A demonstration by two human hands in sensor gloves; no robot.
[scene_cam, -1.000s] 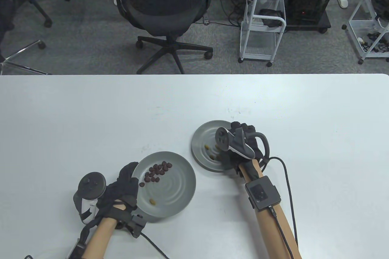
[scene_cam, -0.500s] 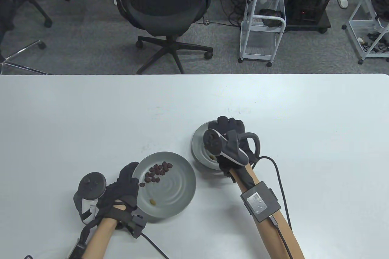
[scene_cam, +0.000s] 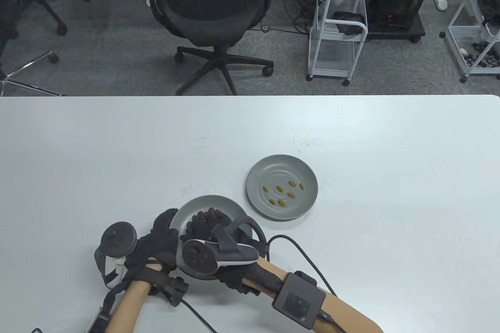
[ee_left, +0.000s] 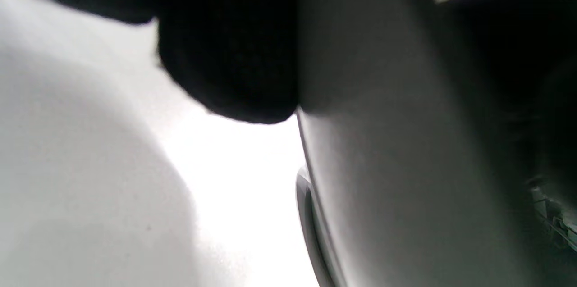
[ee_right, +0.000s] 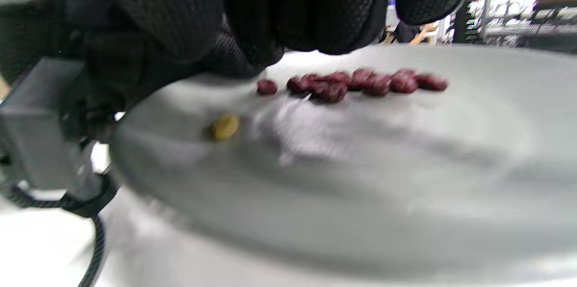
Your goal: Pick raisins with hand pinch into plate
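The near grey plate (scene_cam: 203, 202) holds a cluster of dark red raisins (ee_right: 356, 83) and one golden raisin (ee_right: 224, 127). The far grey plate (scene_cam: 273, 165) holds several golden raisins (scene_cam: 291, 194). My left hand (scene_cam: 166, 231) grips the near plate's left rim, and the plate's side (ee_left: 405, 143) fills the left wrist view. My right hand (scene_cam: 207, 231) hovers over the near plate. Its fingertips (ee_right: 315, 16) hang just above the dark raisins and hold nothing that I can see. The tracker hides them in the table view.
The two plates sit close together near the table's front middle. The right glove's cable (scene_cam: 308, 259) trails over the table right of the near plate. An office chair (scene_cam: 211, 9) and a white cart (scene_cam: 338, 32) stand beyond the far edge.
My right hand has left the far plate and swung back and left to hover over the near plate. The far plate's golden raisins now show uncovered. My left hand has not moved.
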